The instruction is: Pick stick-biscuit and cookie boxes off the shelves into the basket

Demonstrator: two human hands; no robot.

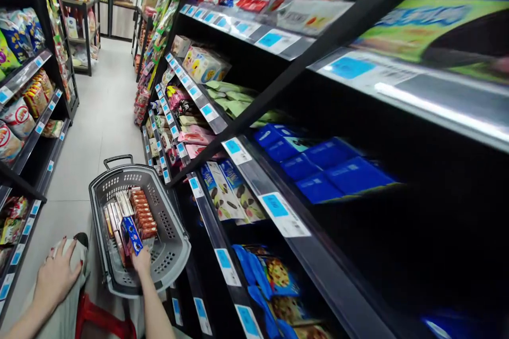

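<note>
My right hand point(141, 261) reaches into a grey plastic shopping basket point(169, 222) and grips the near end of a small blue box point(131, 235). The box touches a row of thin, pale-edged boxes point(115, 228) in the basket. Beside them stands a row of brown boxes point(143, 213). What print the blue box carries is too small to read. My left hand point(58, 273) rests on my knee, its fingers spread, holding nothing. The basket sits on the floor in front of my legs, its handle at the far end.
A red stool point(101, 319) shows beneath me. Shelves to my right hold blue packs point(326, 167), cookie bags point(278, 278) and price tags along their edges. Snack bags point(18, 116) fill shelves on the left. The tiled aisle point(104, 116) runs ahead to another rack point(81, 26).
</note>
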